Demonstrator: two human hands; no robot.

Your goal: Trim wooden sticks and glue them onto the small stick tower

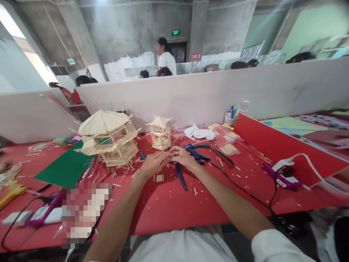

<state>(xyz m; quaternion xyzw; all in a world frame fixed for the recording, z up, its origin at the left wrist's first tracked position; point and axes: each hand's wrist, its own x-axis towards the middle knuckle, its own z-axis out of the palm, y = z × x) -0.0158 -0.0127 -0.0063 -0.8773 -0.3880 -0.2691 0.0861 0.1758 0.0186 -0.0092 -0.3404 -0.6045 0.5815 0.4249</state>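
Note:
My left hand (154,163) and my right hand (181,157) meet above the red table, fingertips pinched together. Whatever lies between the fingers is too small to make out. Just behind them stands a small pavilion model (161,134) built of wooden sticks. To its left is a larger stick pavilion (109,138) with two roof tiers. A blue glue gun (191,151) lies beside my right hand, along with teal-handled pliers (203,146). Below my hands, a dark blue tool handle (181,177) points toward me, and a few short stick pieces (160,178) lie in a row.
Bundled sticks in plastic (225,138) and a white cloth (199,133) lie at the back. A red board (286,149) leans at right near a purple power strip (282,177). At left are a green board (65,165) and a yellow glue gun (12,194). A black cable (240,187) crosses the table.

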